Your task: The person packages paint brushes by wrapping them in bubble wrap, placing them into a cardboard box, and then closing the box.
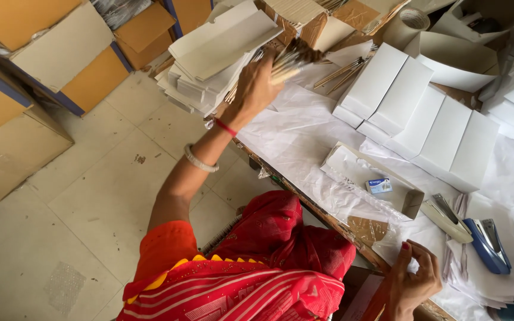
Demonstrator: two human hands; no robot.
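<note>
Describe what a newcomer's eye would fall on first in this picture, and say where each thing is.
First comes the left hand, stretched out to the top middle and gripping a bundle of thin sticks beside a stack of flat white cartons. Next, the row of closed white boxes on the paper-covered table at upper right. At the lower right, the right hand holds a piece of thin white paper near a blue stapler.

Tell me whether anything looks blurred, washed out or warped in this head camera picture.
Head view: the left hand and its bundle of thin sticks are slightly motion-blurred; the closed white cardboard boxes lose surface detail in bright, soft light; the wooden table edge runs steeply tilted; the blue stapler stays sharp.
</note>
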